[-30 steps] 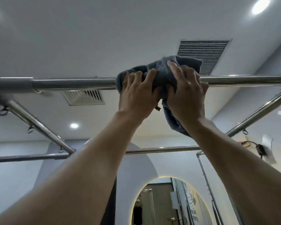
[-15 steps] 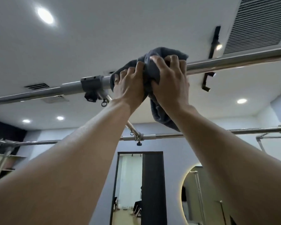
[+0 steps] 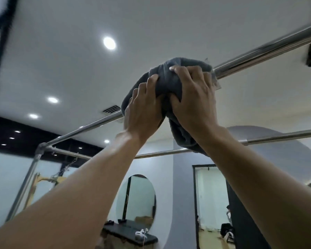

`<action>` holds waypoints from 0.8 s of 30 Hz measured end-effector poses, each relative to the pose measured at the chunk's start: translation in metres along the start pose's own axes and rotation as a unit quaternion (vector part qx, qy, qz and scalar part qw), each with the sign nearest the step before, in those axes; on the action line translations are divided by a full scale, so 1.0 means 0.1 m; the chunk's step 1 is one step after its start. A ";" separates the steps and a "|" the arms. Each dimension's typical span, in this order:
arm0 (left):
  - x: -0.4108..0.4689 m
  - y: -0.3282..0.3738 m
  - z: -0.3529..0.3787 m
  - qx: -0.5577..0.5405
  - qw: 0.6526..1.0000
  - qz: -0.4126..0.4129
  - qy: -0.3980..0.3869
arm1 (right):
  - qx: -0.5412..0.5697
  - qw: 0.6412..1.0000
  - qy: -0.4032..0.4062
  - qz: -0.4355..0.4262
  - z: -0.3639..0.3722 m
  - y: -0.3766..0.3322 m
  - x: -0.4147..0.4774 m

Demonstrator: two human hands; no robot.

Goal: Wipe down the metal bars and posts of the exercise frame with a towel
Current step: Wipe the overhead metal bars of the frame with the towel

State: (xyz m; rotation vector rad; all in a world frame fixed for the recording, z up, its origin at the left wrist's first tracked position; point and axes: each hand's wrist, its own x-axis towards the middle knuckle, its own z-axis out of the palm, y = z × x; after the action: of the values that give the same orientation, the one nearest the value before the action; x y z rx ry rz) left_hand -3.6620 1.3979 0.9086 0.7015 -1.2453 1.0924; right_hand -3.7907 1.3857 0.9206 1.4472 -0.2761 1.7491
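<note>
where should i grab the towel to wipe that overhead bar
Grip the towel at its bunched part where it wraps the bar, from below, fingers curled over the top, as the left hand and right hand do. The bar is round and overhead; the loose tail hanging below gives no pressure.

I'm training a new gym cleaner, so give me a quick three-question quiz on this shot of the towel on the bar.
1. Where is the towel? A: on the floor. B: bunched over the top bar. C: in a bucket.
2. True or false: only the left hand grips the towel.
3. Fill in: the wall mirror is ____ in shape.

Key
1. B.
2. False: the right hand grips it too.
3. Oval.
</note>
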 end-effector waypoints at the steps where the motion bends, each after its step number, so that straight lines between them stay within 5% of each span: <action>1: -0.02 -0.14 -0.02 0.003 1.000 -0.013 -0.013 | 0.001 1.000 -0.001 -0.007 0.13 -0.06 -0.03; 12: -0.23 -1.74 -0.05 0.053 0.997 -0.015 -0.059 | -0.028 0.998 0.002 -0.057 1.63 -0.56 -0.34; 19: -0.36 -2.44 0.47 -0.034 0.997 -0.053 -0.035 | -0.100 0.987 -0.077 -0.104 2.36 -0.52 -0.33; 24: -0.21 -2.78 0.73 0.042 0.997 -0.052 -0.044 | -0.123 0.988 -0.041 -0.086 2.84 -0.41 -0.30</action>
State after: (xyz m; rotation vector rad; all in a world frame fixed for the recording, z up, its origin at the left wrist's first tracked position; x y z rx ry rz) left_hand -3.4327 1.2268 0.9424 0.8770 -1.2295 1.0408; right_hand -3.5602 1.2194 0.9689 1.3242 -0.3863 1.4639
